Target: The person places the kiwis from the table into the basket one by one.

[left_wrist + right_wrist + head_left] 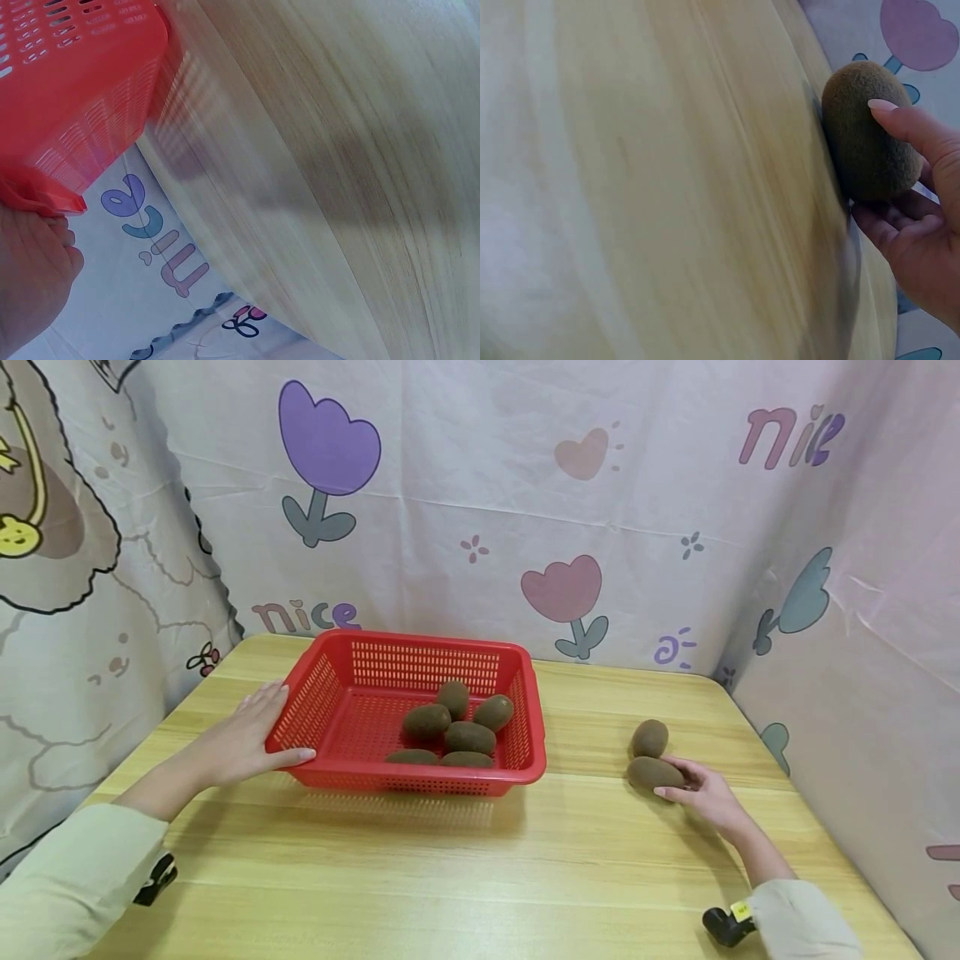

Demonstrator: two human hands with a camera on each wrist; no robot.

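A red plastic basket (330,766) with slotted walls holds several brown fuzzy kiwis (470,737), mostly in its right half. At its near left corner, my left hand (243,739) grips the rim, the thumb over the front edge and the fingers along the left side. In the left wrist view, the fingers show against the basket's rim (45,201). Far to the right, my right hand (708,797) holds a kiwi (654,773) between thumb and fingers, low at the wooden table. Another kiwi (650,738) lies just behind that one.
The light wooden table (480,868) runs back to a printed curtain (450,527), which also hangs along both sides. A stretch of table (577,727) separates the basket from the two kiwis on the right. Small black devices (729,927) are strapped at both wrists.
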